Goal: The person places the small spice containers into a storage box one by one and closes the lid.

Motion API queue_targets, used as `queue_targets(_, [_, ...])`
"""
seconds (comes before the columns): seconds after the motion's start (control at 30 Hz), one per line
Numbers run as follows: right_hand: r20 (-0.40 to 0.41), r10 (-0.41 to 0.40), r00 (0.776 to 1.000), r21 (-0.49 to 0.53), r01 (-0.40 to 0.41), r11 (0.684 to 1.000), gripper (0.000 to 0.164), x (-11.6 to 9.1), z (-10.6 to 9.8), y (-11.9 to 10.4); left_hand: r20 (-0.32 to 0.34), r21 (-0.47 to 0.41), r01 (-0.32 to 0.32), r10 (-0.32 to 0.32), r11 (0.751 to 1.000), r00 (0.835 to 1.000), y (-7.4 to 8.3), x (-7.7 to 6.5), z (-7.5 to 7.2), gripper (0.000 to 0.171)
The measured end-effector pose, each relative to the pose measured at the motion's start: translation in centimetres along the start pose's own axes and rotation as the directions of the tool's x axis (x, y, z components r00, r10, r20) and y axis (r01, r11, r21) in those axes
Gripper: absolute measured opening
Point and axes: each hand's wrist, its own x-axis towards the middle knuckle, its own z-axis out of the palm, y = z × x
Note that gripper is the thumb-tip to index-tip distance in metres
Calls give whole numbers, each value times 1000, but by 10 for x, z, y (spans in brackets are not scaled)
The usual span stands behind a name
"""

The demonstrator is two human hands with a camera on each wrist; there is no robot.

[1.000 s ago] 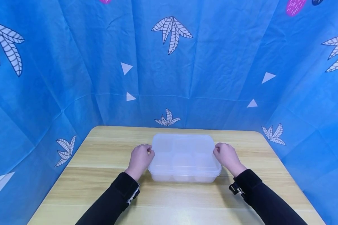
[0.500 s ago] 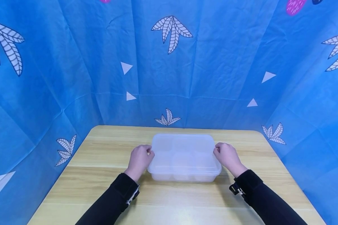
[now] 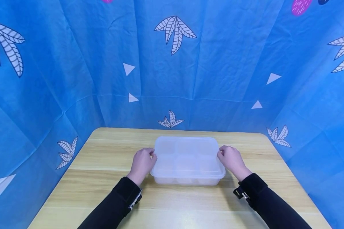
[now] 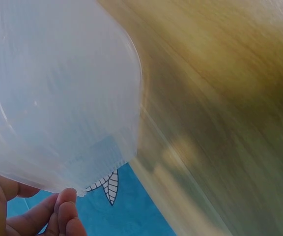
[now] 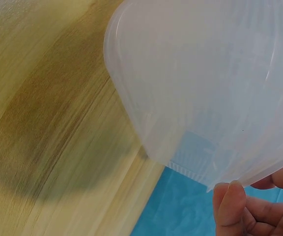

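A translucent white plastic food container (image 3: pixel 186 182) stands on the wooden table, with its lid (image 3: pixel 186 156) over it. Several compartments show faintly through the lid. My left hand (image 3: pixel 142 163) pinches the rim at the left side, and my right hand (image 3: pixel 232 161) does the same at the right. In the left wrist view, the left fingers (image 4: pixel 67 211) and thumb meet at the edge of the translucent plastic. The right fingers (image 5: pixel 230 204) touch the opposite edge in the right wrist view. Whether they also hold the rim below the lid, I cannot tell.
The light wooden table (image 3: pixel 109 197) reaches back to a blue curtain (image 3: pixel 218 63) printed with leaves and triangles, which surrounds it on three sides. Black sleeves with wrist straps (image 3: pixel 132 194) cover both forearms.
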Motion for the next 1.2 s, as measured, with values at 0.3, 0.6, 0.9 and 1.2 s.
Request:
queue_targets(0.3, [-2,17,1000,8,-17,1000,33,0,1,2,7,-17,6,-6,1000,1000,0,0,0,30])
queue_targets(0.6, [2,33,999,14,-33,999,35,-1,-1,1,4,-22,10,-10,1000,1000,4,0,-4,28])
queue_targets(0.9, [-2,27,1000,9,-27,1000,35,0,-6,1,-19,-3,-29,29,1000,999,6,2,-9,29])
queue_targets(1.2, [-8,21,1000,0,-21,1000,37,0,-9,4,-7,11,-15,15,1000,1000,4,4,-12,36])
